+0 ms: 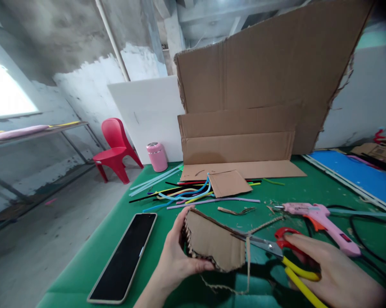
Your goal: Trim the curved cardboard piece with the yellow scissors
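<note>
My left hand [178,250] is closed around a small cut piece of cardboard [216,239] with ragged edges. My right hand [334,267] grips scissors [269,247] with red and yellow handles. Their blades lie along the upper right edge of the piece, and part of the blades is hidden. Thin torn cardboard strips [248,265] dangle at that corner and below the piece. On the green table [99,252], a curled cardboard scrap [236,211] lies just beyond the piece.
A phone [124,256] lies left of my hands, and a pink glue gun [324,222] with a cable lies right. Colourful pipe cleaners [180,194], a cardboard square [230,184], a pink canister [157,157] and a large cardboard sheet [260,72] are behind. A red chair [116,147] stands beyond.
</note>
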{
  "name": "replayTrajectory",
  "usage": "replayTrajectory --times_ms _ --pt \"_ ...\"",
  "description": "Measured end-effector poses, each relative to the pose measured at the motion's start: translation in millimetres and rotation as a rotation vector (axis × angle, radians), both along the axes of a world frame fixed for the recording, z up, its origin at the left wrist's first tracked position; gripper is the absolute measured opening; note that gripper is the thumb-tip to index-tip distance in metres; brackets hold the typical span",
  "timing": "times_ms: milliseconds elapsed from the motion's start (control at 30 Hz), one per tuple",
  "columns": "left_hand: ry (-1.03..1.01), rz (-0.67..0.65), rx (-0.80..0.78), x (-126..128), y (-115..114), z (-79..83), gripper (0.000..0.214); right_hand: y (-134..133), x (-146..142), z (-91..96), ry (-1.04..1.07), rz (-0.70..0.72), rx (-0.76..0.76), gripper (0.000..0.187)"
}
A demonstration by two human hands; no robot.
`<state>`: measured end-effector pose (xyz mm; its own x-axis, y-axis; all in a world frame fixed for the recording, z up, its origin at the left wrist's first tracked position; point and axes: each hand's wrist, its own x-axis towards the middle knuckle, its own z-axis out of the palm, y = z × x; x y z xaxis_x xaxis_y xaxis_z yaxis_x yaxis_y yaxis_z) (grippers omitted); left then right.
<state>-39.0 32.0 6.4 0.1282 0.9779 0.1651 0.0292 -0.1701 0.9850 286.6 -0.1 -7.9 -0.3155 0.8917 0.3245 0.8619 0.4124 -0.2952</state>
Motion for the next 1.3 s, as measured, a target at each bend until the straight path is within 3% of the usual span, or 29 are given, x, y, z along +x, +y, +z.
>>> replayTrajectory --times_ms 200,567,733,967,1300 --pt "-0.022 -0.012 -0.044 0.9 0.1 4.0 0.112 -4.0 8.3 -19.1 -0.161 -0.023 -0.007 0.061" --pt "-0.056 -0.003 -0.04 2.8 -0.5 2.7 0.108 -4.3 2.9 -7.8 -0.241 0.032 0.111 0.055" --pt "-0.058 0.035 0.029 -0.3 0.7 -7.7 0.107 -5.6 7.4 -15.3 -0.289 0.007 0.182 0.063" --pt "-0.023 0.058 0.048 -3.4 2.3 -14.4 0.109 -10.0 13.1 -25.8 -0.318 -0.013 0.124 0.067" --pt "0.017 0.068 0.05 -3.6 1.5 -13.5 0.108 -3.9 4.9 -8.2 -0.199 0.005 0.027 0.061"
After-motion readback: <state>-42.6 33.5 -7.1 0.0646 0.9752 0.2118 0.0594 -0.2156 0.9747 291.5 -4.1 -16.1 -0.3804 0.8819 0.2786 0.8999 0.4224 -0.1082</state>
